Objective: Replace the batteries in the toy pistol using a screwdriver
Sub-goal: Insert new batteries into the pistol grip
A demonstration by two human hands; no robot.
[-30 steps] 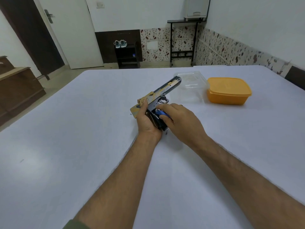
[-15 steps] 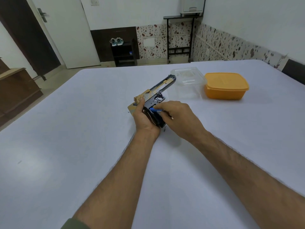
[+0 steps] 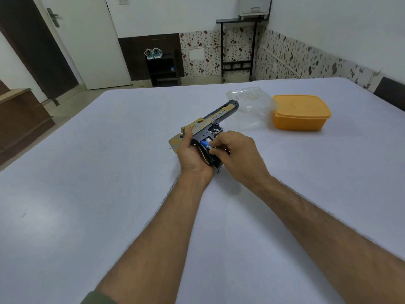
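Observation:
A black and gold toy pistol (image 3: pixel 217 116) lies over the white table (image 3: pixel 109 172) near its middle, barrel pointing to the far right. My left hand (image 3: pixel 191 154) grips its handle from the left side. My right hand (image 3: pixel 235 154) has its fingers curled over the open handle and pinches a blue battery (image 3: pixel 205 144) that sits in the handle's compartment. A thin dark tip shows under the right hand at the handle's base; what it is stays unclear. The screwdriver cannot be made out.
A clear plastic box (image 3: pixel 252 104) and an orange lidded box (image 3: pixel 300 113) stand at the back right of the table. A tiny dark speck, perhaps a screw (image 3: pixel 169 147), lies left of the pistol. Beyond the table are a door, a shoe rack and a black stand.
My right hand's fingers have shifted on the blue battery in the handle, which shows a little more now. The left hand keeps its grip. The camera has tilted slightly.

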